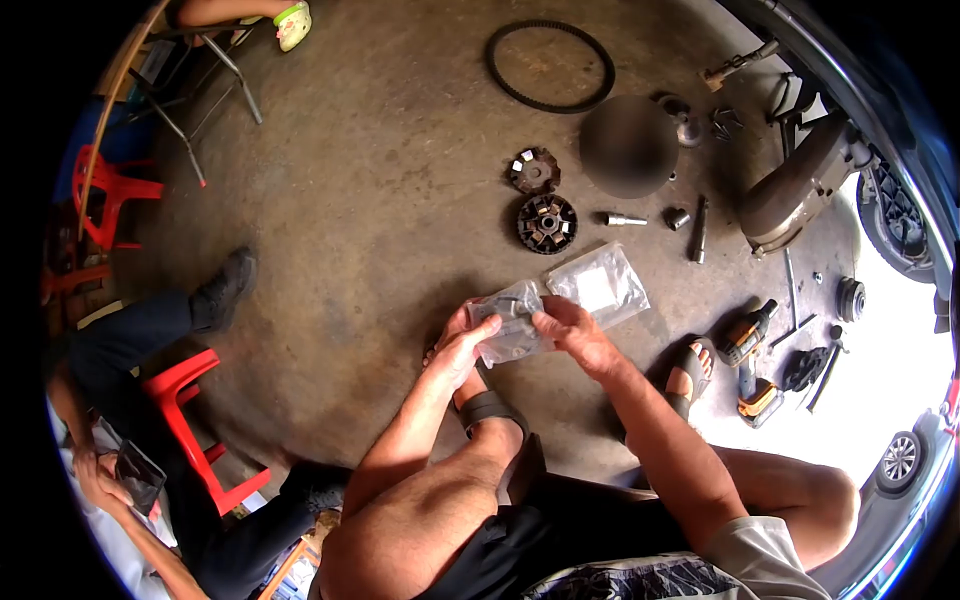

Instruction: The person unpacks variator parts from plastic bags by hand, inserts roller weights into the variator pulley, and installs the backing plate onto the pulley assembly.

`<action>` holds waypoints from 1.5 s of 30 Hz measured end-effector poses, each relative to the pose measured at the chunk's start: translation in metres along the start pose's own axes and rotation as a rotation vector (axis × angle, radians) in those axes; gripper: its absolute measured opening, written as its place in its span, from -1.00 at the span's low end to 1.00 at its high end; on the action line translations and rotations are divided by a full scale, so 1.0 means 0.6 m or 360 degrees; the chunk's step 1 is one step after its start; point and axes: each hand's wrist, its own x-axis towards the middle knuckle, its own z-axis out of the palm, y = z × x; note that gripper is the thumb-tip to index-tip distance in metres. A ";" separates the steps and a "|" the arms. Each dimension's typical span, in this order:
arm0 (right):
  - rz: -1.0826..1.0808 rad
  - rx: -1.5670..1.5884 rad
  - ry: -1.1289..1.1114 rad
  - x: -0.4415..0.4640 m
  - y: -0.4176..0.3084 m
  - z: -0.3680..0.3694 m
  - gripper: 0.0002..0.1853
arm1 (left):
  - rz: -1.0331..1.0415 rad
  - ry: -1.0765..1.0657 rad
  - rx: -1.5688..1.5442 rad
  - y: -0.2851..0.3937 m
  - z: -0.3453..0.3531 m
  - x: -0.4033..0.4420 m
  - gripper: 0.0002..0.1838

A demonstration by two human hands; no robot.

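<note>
My left hand [463, 340] pinches the left side of a clear plastic bag [515, 345] with thumb and fingers. My right hand [578, 333] is closed on the bag's right side, its thumb on top. Something greyish shows dimly inside the bag; I cannot make out its kind. Just beyond my right hand, a second clear plastic bag [625, 275] with a white label lies on the floor. Farther out are a round scooter variator [547, 223] with rollers and a dark finned disc [535, 171].
A drive belt [550, 24] lies beyond a blurred round patch. Sockets [625, 219], an extension bar [700, 230] and an impact wrench [750, 340] lie to the right, near a scooter engine case [800, 185]. At left, another person sits by a red stool [185, 375].
</note>
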 end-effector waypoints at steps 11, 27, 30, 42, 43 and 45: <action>-0.0208 0.0642 -0.0139 0.007 0.053 -0.004 -0.72 | -0.0071 -0.0218 0.0336 0.029 0.002 -0.002 -0.44; -0.0115 0.0316 -0.0349 0.023 0.044 -0.048 -0.66 | 0.0148 -0.0226 0.0817 0.015 0.032 0.045 -0.76; -0.0161 0.0133 -0.0351 0.039 0.054 -0.047 -0.64 | 0.0228 -0.0107 0.0866 -0.002 0.033 0.057 -0.80; -0.0330 -0.0617 0.0030 0.071 0.066 -0.029 -0.59 | 0.0414 0.0205 0.1036 -0.044 -0.006 0.084 -0.89; -0.0373 -0.0631 0.0035 0.073 0.070 -0.028 -0.60 | 0.0448 0.0214 0.1035 -0.045 -0.007 0.084 -0.89; -0.0413 -0.0644 0.0041 0.072 0.074 -0.026 -0.62 | 0.0480 0.0222 0.1033 -0.048 -0.009 0.084 -0.89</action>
